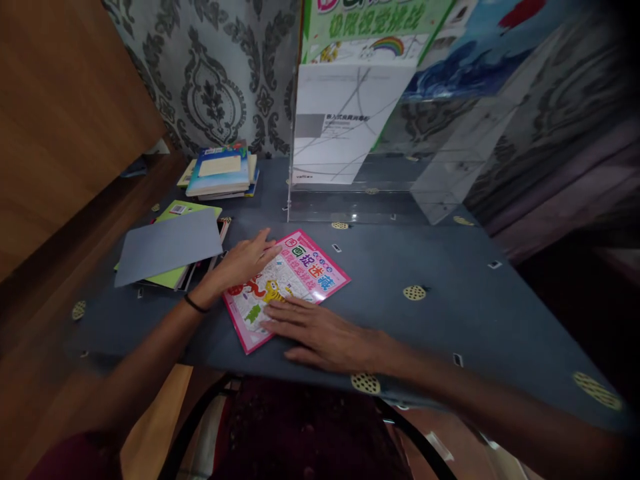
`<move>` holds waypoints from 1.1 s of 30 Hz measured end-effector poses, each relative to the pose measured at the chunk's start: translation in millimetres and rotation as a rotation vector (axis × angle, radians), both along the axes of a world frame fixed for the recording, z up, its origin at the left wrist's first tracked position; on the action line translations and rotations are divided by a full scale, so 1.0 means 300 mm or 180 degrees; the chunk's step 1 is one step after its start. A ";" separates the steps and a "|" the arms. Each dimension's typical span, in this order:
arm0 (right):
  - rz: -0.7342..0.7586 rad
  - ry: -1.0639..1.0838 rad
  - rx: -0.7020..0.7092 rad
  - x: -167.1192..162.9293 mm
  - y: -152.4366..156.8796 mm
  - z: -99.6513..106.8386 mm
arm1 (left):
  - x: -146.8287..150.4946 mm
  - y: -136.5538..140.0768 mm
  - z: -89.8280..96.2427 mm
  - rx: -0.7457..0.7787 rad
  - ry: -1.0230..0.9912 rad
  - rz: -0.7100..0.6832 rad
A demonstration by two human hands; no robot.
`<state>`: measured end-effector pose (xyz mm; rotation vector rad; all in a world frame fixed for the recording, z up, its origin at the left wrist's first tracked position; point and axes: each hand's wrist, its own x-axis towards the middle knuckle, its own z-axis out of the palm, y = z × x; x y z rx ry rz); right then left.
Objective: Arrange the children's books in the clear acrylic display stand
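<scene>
A pink-bordered children's picture book (320, 267) lies closed on the dark blue tablecloth, turned at an angle, with a yellow tiger and bright Chinese characters on its cover. My left hand (245, 260) rests at the book's upper left edge, fingers stretched out over it. Across the lower part of the cover lies my right hand (320, 333), flat with the fingers extended. Part of the cover is hidden under both hands. A dark band circles my left wrist.
Left of the book, a grey sheet (173, 247) lies on a pile with a green book (200, 212). Further back stands a stack of books (220, 175). A clear acrylic rack (380, 207) holds a white booklet (345, 113) and a green book (375, 23).
</scene>
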<state>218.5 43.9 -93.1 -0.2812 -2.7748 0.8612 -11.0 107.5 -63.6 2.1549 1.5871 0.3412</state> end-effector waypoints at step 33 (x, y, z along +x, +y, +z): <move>-0.3009 0.1387 -0.1266 0.235 0.113 -0.046 | 0.139 -0.292 0.107 -0.0046 0.1258 -0.0623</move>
